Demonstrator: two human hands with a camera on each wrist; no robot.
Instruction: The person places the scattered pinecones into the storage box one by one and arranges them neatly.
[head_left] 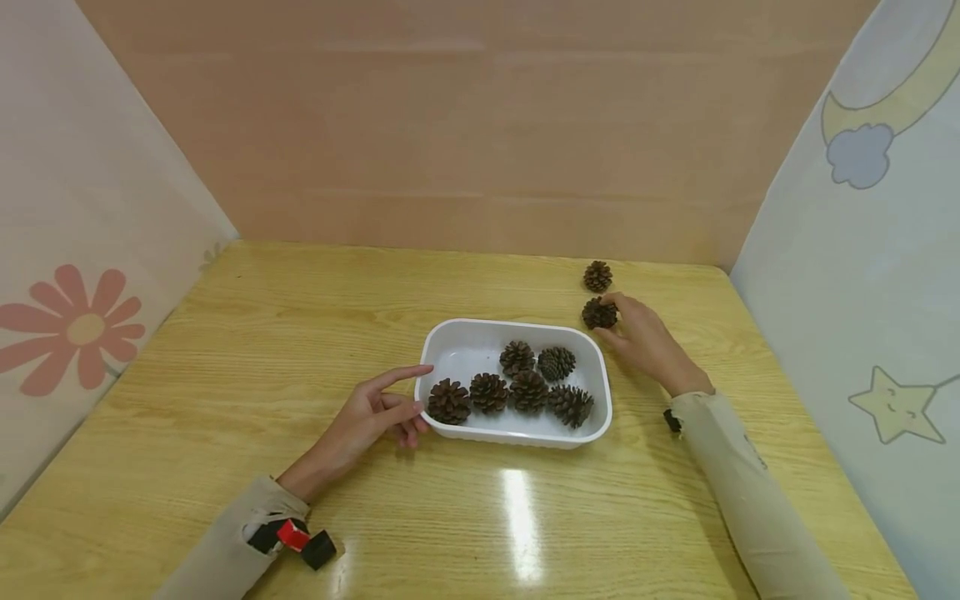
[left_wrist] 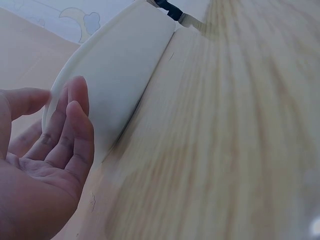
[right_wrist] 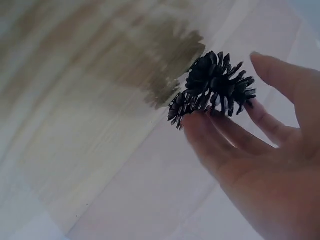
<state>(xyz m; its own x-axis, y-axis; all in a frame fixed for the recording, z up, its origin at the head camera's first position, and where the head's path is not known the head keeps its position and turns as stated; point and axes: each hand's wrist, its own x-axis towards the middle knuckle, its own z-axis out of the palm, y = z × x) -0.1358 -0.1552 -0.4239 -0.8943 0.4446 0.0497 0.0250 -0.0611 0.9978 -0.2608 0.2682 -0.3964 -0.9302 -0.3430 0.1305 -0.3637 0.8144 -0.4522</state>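
Observation:
A white plastic tray (head_left: 495, 434) holds several brown pine cones (head_left: 529, 391), mostly along its near side and right half. My left hand (head_left: 373, 410) holds the tray's left end; in the left wrist view the thumb is at the rim and the other fingers are against the outer wall (left_wrist: 120, 65). Behind the tray's right end, my right hand (head_left: 647, 340) has its thumb and fingers around a pine cone (head_left: 597, 314). The right wrist view shows the fingertips against the dark scales of that cone (right_wrist: 220, 82), with the thumb on the opposite side.
Another pine cone (head_left: 597, 276) lies just beyond the right hand, near the back edge of the wooden table (head_left: 300, 333). A brown panel (head_left: 480, 125) rises behind the table, and patterned walls (head_left: 847, 275) stand at both sides.

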